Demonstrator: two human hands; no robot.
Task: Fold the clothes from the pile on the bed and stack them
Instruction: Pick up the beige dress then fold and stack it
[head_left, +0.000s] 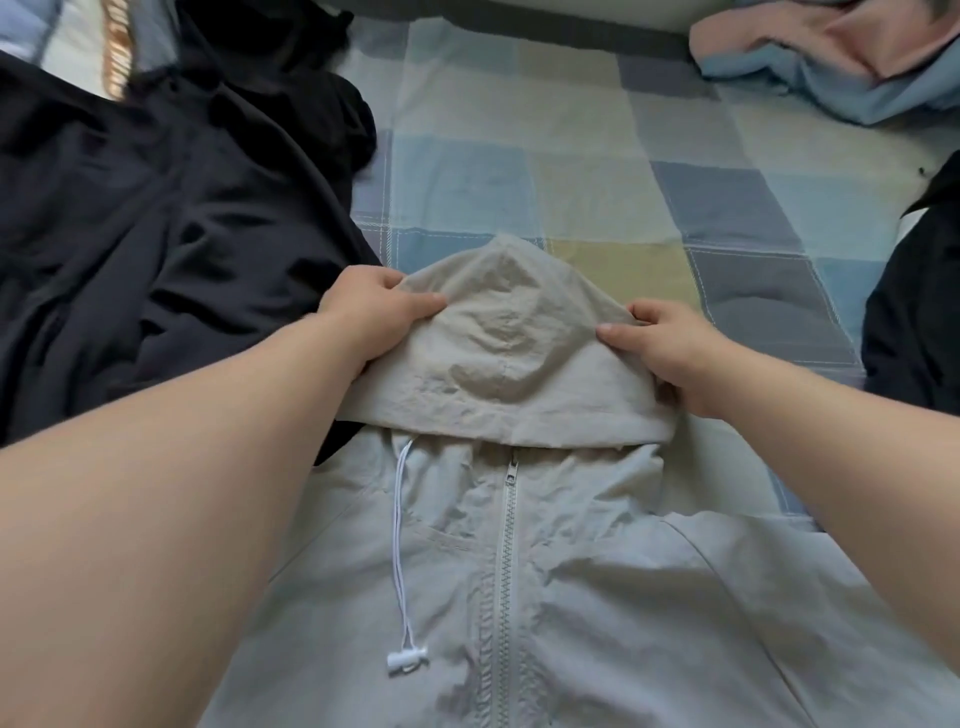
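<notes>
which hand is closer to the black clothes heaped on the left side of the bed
Left. The left hand pinches the hood right beside the black clothes; the right hand grips the hood's other side, farther off.

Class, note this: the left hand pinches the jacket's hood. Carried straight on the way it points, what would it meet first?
Probably the hood itself, which the left hand pinches at its edge; past it, only bare checked bedsheet shows. Depth is unclear.

Jacket (597, 597) lies flat on the bed (519, 156), hood (509, 338) at the far end. Clothes pile (156, 208) sits just left of it, another bundle (831, 57) is in the back right corner.
</notes>
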